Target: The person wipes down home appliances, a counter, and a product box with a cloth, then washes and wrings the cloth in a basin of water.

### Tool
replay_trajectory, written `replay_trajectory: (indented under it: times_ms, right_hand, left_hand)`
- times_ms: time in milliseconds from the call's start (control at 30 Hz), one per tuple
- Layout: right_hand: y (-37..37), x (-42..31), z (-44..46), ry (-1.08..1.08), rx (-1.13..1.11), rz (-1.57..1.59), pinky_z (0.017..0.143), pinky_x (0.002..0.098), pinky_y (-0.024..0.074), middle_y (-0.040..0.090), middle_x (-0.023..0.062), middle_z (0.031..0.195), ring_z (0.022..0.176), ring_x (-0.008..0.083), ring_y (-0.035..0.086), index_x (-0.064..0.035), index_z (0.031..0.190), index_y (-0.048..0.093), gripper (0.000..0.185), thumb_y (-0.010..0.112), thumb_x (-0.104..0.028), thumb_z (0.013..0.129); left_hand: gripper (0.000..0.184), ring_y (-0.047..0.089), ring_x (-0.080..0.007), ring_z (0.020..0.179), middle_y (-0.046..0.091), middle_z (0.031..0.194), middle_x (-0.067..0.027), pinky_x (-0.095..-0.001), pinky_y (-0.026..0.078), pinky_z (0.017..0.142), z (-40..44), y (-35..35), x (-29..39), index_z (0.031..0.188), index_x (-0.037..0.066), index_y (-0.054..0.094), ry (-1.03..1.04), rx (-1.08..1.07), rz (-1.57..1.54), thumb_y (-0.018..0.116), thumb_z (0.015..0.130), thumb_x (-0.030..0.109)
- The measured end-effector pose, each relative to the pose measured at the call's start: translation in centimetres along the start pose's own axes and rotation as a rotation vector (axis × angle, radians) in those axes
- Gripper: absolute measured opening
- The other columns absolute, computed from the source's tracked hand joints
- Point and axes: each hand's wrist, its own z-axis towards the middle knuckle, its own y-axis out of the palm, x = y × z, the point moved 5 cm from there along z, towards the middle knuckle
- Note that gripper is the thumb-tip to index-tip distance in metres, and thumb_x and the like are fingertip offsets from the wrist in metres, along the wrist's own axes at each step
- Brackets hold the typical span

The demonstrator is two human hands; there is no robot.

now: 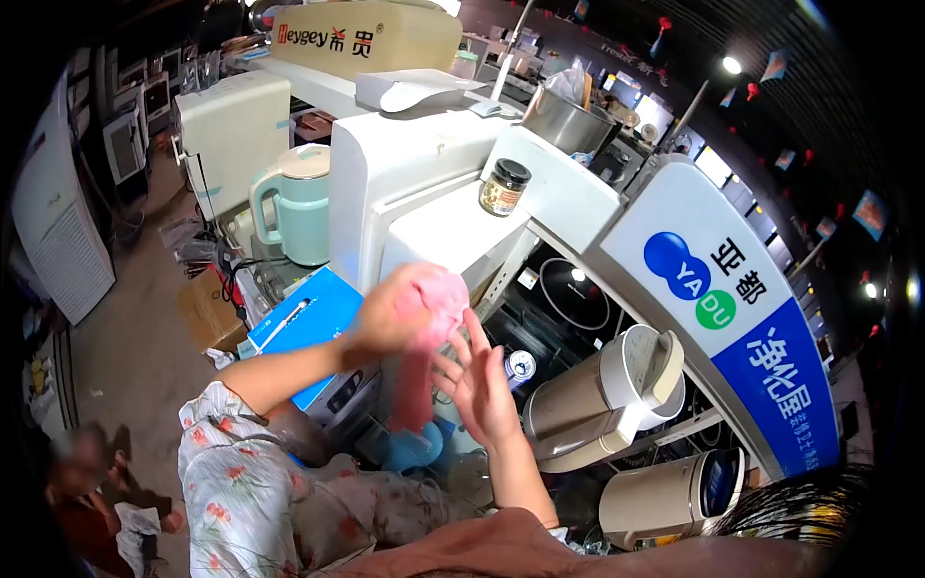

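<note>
A pink cloth (438, 297) is bunched in my left hand (387, 313), which is blurred by motion, near the middle of the view. Part of the cloth hangs down below. To its right my right hand (480, 390) is raised with its fingers apart, the fingertips close to the cloth. Whether they touch it I cannot tell. Above both hands, a glass jar with a black lid (505, 188) stands upright on a white appliance (438, 231).
A mint kettle (294, 205) and a blue box (308, 328) are on the left. Silver-and-white pots (602, 395) and a can (519, 366) are at right, below a YADU sign (703, 260). Another person (92, 491) is at lower left.
</note>
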Motion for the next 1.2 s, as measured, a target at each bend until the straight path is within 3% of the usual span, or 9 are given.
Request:
replay_trajectory:
  times_ms: [33, 100, 267, 333, 467, 700, 967, 1067, 1200]
  right_hand:
    - [-0.3, 0.0, -0.3, 0.034, 0.001, -0.115, 0.093, 0.0334, 0.0404, 0.042, 0.0101, 0.135, 0.117, 0.0207, 0.047, -0.0121, 0.145, 0.023, 0.065, 0.037, -0.052, 0.095]
    - [-0.2, 0.3, -0.8, 0.011, -0.011, -0.255, 0.093, 0.0340, 0.0405, 0.043, 0.0112, 0.137, 0.116, 0.0224, 0.049, -0.0112, 0.144, 0.024, 0.059, 0.043, -0.040, 0.097]
    - [0.3, 2.4, -2.3, -0.015, -0.085, -0.454, 0.090, 0.0324, 0.0406, 0.047, 0.0113, 0.134, 0.115, 0.0211, 0.051, -0.0082, 0.141, 0.030, 0.049, 0.047, -0.019, 0.097]
    - [0.3, 2.4, -3.8, 0.002, -0.087, -0.462, 0.089, 0.0308, 0.0406, 0.050, 0.0096, 0.131, 0.111, 0.0206, 0.053, -0.0058, 0.135, 0.041, 0.040, 0.047, -0.015, 0.096]
    - [-3.5, 3.9, -6.1, 0.054, 0.016, -0.503, 0.086, 0.0286, 0.0415, 0.054, 0.0079, 0.126, 0.107, 0.0186, 0.055, -0.0049, 0.126, 0.051, 0.031, 0.046, -0.016, 0.097]
    - [-4.5, 3.3, -7.4, 0.091, 0.134, -0.563, 0.083, 0.0272, 0.0431, 0.059, 0.0061, 0.119, 0.102, 0.0158, 0.058, -0.0049, 0.120, 0.056, 0.027, 0.044, -0.013, 0.097]
    - [-7.9, 4.6, -8.2, 0.107, 0.237, -0.526, 0.081, 0.0274, 0.0451, 0.060, 0.0065, 0.114, 0.099, 0.0155, 0.058, -0.0037, 0.120, 0.055, 0.028, 0.044, -0.012, 0.096]
    - [-9.1, 5.0, -8.4, 0.005, 0.561, -0.525, 0.081, 0.0275, 0.0454, 0.053, 0.0086, 0.121, 0.101, 0.0154, 0.055, -0.0045, 0.128, 0.047, 0.038, 0.055, -0.011, 0.091]
    - [-14.7, 7.8, -7.5, -0.216, 0.858, -0.983, 0.101, 0.0371, 0.0334, 0.036, 0.0214, 0.137, 0.124, 0.0292, 0.039, -0.0021, 0.140, 0.027, 0.075, 0.070, -0.015, 0.079]
  left_hand:
    - [0.057, 0.048, -0.0293, 0.120, 0.055, 0.123, -0.0151, -0.0369, 0.039, 0.100, 0.3, -1.2, -1.2, 0.129, 0.001, 0.043, -0.096, 0.146, -0.190, 0.067, 0.079, 0.015]
    - [0.049, 0.054, -0.0284, 0.113, 0.058, 0.120, -0.0134, -0.0312, 0.043, 0.095, 3.9, -4.0, -1.2, 0.123, 0.002, 0.050, -0.061, 0.298, 0.143, 0.065, 0.077, 0.012]
    - [0.036, 0.056, -0.0369, 0.095, 0.063, 0.110, -0.0141, -0.0397, 0.047, 0.083, 9.9, -3.0, -2.6, 0.105, 0.010, 0.062, -0.278, -0.047, 0.682, 0.064, 0.073, 0.024]
    - [0.034, 0.054, -0.0367, 0.094, 0.063, 0.107, -0.0131, -0.0401, 0.047, 0.081, 8.9, -3.1, -2.6, 0.101, 0.009, 0.063, -0.223, 0.044, 0.706, 0.064, 0.072, 0.026]
    - [0.035, 0.052, -0.0357, 0.094, 0.061, 0.106, -0.0128, -0.0427, 0.046, 0.081, 4.6, -2.4, -1.3, 0.100, 0.007, 0.064, 0.068, 0.166, 0.808, 0.063, 0.072, 0.029]
    - [0.036, 0.051, -0.0373, 0.098, 0.056, 0.106, -0.0179, -0.0443, 0.047, 0.084, 12.1, -5.1, -5.2, 0.100, 0.004, 0.064, -0.418, -0.088, 0.973, 0.062, 0.071, 0.025]
    - [0.037, 0.051, -0.0362, 0.101, 0.054, 0.109, -0.0183, -0.0440, 0.046, 0.085, 7.6, -2.4, -1.9, 0.102, 0.002, 0.064, -0.224, -0.064, 0.989, 0.060, 0.071, 0.023]
    - [0.033, 0.051, -0.0331, 0.102, 0.055, 0.109, -0.0149, -0.0444, 0.046, 0.086, 11.6, -3.4, -4.4, 0.102, 0.006, 0.064, -0.416, -0.078, 1.025, 0.060, 0.072, 0.020]
    - [0.031, 0.053, -0.0327, 0.100, 0.056, 0.105, -0.0143, -0.0441, 0.048, 0.082, 12.4, 0.3, -3.2, 0.100, 0.008, 0.064, -0.253, -0.142, 1.139, 0.060, 0.072, 0.021]
